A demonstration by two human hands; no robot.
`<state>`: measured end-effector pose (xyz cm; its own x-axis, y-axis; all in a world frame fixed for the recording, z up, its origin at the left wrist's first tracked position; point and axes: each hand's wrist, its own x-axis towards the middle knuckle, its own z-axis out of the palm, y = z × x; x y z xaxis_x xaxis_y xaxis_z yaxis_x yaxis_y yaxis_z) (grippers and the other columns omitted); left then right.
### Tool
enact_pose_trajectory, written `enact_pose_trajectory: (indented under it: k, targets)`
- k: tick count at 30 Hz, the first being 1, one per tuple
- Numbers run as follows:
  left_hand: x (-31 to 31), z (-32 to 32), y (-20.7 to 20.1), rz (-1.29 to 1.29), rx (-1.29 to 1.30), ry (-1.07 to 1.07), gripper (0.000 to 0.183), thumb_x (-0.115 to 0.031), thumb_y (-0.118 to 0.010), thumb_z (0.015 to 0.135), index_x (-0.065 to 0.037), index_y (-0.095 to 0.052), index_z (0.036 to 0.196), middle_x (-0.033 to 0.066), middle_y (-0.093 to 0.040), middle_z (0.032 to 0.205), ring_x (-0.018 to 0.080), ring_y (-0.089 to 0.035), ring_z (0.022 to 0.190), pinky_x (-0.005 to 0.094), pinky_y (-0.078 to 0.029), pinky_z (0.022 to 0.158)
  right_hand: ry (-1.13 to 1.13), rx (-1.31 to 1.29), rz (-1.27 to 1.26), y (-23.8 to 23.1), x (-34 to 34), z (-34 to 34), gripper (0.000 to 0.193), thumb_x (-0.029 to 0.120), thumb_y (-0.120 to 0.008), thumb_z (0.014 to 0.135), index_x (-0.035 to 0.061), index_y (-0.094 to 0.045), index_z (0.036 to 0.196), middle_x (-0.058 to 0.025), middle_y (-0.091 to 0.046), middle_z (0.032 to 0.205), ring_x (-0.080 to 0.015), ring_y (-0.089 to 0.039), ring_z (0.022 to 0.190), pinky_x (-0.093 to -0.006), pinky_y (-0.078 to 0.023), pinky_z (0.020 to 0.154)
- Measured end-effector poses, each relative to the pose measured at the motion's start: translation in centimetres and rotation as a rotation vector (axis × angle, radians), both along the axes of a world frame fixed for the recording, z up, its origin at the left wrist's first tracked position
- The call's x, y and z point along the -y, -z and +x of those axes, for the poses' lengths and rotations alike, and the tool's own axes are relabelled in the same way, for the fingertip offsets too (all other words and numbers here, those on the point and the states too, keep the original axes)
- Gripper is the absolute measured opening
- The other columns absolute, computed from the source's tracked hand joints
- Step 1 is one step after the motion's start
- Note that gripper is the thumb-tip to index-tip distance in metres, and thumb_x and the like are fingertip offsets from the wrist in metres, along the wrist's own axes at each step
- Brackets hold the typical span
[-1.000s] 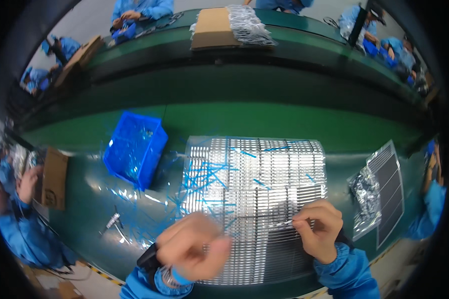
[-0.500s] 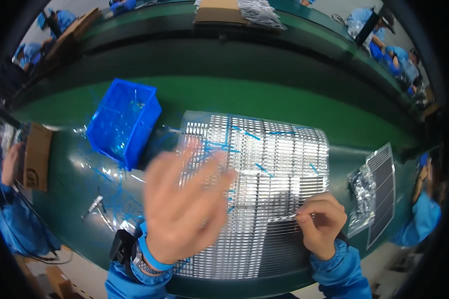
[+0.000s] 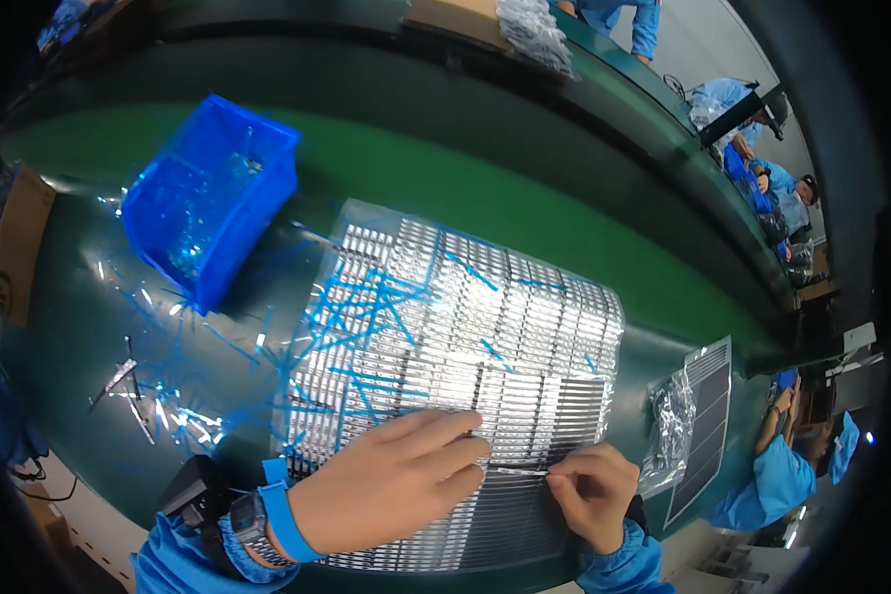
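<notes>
A large sheet (image 3: 445, 272) covered in rows of small silvery strips lies on the table, with a darker bare patch (image 3: 510, 530) at its near right. My right hand (image 3: 596, 490) pinches the end of a thin silvery strip (image 3: 517, 471) between thumb and forefinger at the edge of that patch. My left hand (image 3: 396, 485) is palm down over the sheet's near middle, fingers stretched toward the strip and apparently holding nothing; its fingertips are close to the strip, but whether they touch it I cannot tell. Loose thin blue slivers (image 3: 376, 297) lie scattered over the sheet's left side.
A blue bin (image 3: 267, 198) holding small shiny bits stands at the far left. More blue slivers and silvery scraps (image 3: 183, 421) litter the table left of the sheet. To the right lie a clear plastic bag (image 3: 669, 426) and a dark striped panel (image 3: 705, 426). Co-workers sit beyond.
My left hand, blurred and raised over the sheet's left part before, has come down and right beside the strip. My right hand keeps its pinch. The whole view has tilted.
</notes>
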<state>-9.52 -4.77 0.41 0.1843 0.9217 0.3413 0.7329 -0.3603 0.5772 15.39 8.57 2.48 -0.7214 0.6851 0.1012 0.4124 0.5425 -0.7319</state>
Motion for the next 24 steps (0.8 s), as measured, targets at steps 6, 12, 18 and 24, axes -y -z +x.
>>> enact_pose_trajectory:
  k: [6,12,18,24]
  targets:
    - [-0.21,-0.07,0.0,-0.061,0.024,-0.007,0.021,-0.015,-0.073,0.085,-0.01,-0.074,0.105,0.004,-0.066,0.123,0.0259,-0.058,0.127,0.0378,-0.051,0.098,-0.012,0.051,-0.051,0.03,-0.44,-0.04,0.014,0.003,-0.085,0.08,0.0033,-0.078,0.092,-0.0069,-0.071,0.089,-0.0093,-0.063,0.063,-0.0237,-0.05,0.055]
    - [-0.4,0.05,0.25,-0.068,0.057,-0.004,0.022,-0.015,-0.075,0.084,-0.011,-0.075,0.105,0.004,-0.066,0.125,0.026,-0.058,0.127,0.0386,-0.049,0.097,-0.022,0.093,-0.023,-0.01,-0.41,0.13,0.014,0.005,-0.085,0.081,0.0038,-0.079,0.093,-0.0064,-0.071,0.089,-0.009,-0.065,0.064,-0.0234,-0.051,0.054]
    - [-0.05,-0.05,0.25,-0.081,0.085,-0.003,0.024,-0.015,-0.077,0.083,-0.01,-0.074,0.106,0.0043,-0.065,0.125,0.0268,-0.059,0.127,0.0393,-0.049,0.095,-0.03,0.102,-0.016,-0.07,-0.22,-0.12,0.014,0.004,-0.085,0.081,0.0037,-0.079,0.093,-0.006,-0.07,0.089,-0.009,-0.065,0.063,-0.023,-0.051,0.053]
    - [-0.16,0.04,0.58,-0.073,0.123,-0.006,0.024,-0.016,-0.077,0.083,-0.009,-0.073,0.105,0.0051,-0.065,0.125,0.0271,-0.058,0.126,0.0395,-0.049,0.095,-0.025,0.126,0.012,-0.18,-0.18,-0.36,0.015,0.004,-0.085,0.08,0.0035,-0.079,0.093,-0.0059,-0.07,0.089,-0.0092,-0.065,0.063,-0.0231,-0.051,0.053]
